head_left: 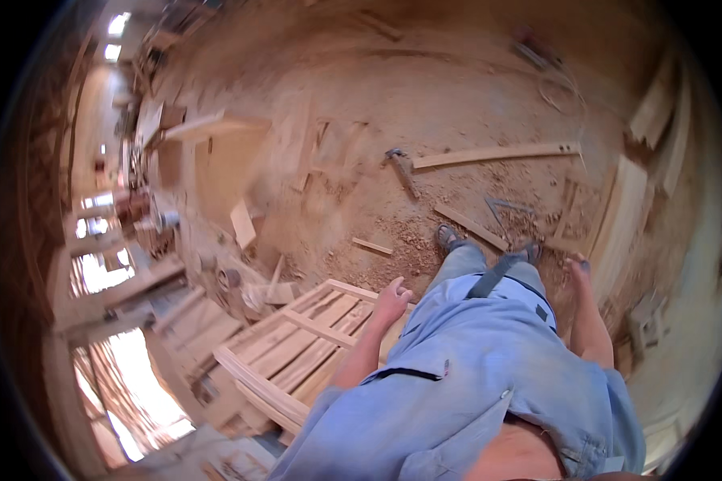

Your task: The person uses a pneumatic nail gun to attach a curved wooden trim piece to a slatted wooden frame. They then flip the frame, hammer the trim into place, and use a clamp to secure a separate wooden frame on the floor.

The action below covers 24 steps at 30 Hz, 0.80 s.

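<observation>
My left hand point(393, 300) hangs by my left hip with its fingers loosely bent and apart. Nothing shows in it. Close beside it is a slatted wooden frame point(321, 329) of pale boards, partly hidden by my forearm; I cannot tell whether they touch. Out at my right side hangs my right hand point(578, 268), its fingers loose and apart. A dark spot shows at its fingertips, too small to make out. Leaning boards point(620, 216) stand just beyond that hand. On the ground ahead of my feet lies a hammer-like tool point(403, 171) with a dark head.
A long wooden strip point(497, 155) lies past the hammer-like tool, and a short batten point(472, 226) near my feet. Beside that is a metal square point(505, 210). Wood shavings point(413, 252) litter the dirt floor. A large panel point(226, 176) and heaped timber are on the left.
</observation>
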{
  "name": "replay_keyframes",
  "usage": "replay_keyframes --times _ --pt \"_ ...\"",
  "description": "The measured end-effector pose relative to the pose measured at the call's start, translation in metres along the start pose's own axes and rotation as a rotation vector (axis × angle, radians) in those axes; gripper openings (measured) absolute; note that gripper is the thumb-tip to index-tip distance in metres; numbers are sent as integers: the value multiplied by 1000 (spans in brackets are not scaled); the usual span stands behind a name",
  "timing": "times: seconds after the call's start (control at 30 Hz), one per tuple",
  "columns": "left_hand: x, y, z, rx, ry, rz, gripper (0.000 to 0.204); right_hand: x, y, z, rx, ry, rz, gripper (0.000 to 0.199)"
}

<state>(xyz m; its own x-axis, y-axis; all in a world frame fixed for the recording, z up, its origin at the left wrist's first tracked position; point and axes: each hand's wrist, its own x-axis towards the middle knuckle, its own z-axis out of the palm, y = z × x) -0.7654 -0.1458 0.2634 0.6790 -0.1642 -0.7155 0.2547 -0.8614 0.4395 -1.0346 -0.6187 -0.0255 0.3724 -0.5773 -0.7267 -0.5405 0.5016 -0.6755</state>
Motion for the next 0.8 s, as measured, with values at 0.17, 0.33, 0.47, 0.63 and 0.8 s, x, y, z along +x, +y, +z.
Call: replay_keyframes --times 0.17,0.33,0.47,0.63,0.8 --pt "28 -118 -14 -291 130 -183 62 -10 -68 51 -199 -151 -52 35" --pt "37 -233 -24 -483 410 -282 62 -36 -121 150 -672 -451 -50 30" --pt "25 -274 -53 -595 460 -477 58 -82 -183 275 -1252 -561 -239 37" --pt "27 -282 -56 -621 500 -599 55 -44 -214 408 -1285 -594 -407 25" --pt "68 -250 -53 -723 323 -604 50 27 -254 529 -1230 -522 -611 23"
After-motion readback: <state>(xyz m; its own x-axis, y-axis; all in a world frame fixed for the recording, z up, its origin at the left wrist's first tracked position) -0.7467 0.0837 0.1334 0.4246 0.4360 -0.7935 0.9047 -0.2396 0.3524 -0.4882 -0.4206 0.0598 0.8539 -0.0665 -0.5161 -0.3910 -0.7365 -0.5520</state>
